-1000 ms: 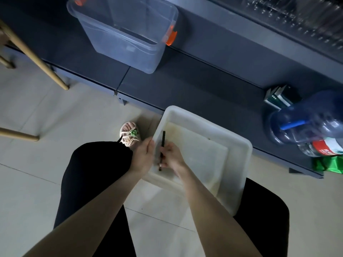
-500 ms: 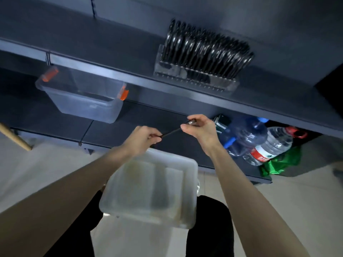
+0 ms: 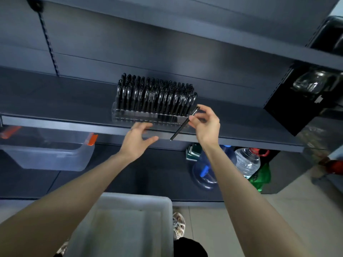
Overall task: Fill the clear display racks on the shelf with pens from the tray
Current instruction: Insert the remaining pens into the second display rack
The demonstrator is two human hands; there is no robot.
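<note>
A person's right hand (image 3: pixel 206 125) is pinching a single black pen (image 3: pixel 182 125) between thumb and fingertips, just in front of the right end of the clear display rack (image 3: pixel 148 118). The pen is slanting, its long axis running from lower left to upper right: the lower end is pointing down over the front lip of the shelf (image 3: pixel 55 101), and the upper end is pointing towards the rack's last slots. The rack is standing on the shelf, packed with upright black pens. The left hand (image 3: pixel 138 138) is holding nothing, its fingers spread straight at the rack's front; whether they are touching it cannot be told. The white tray (image 3: pixel 135 199) is sitting below, between the forearms.
</note>
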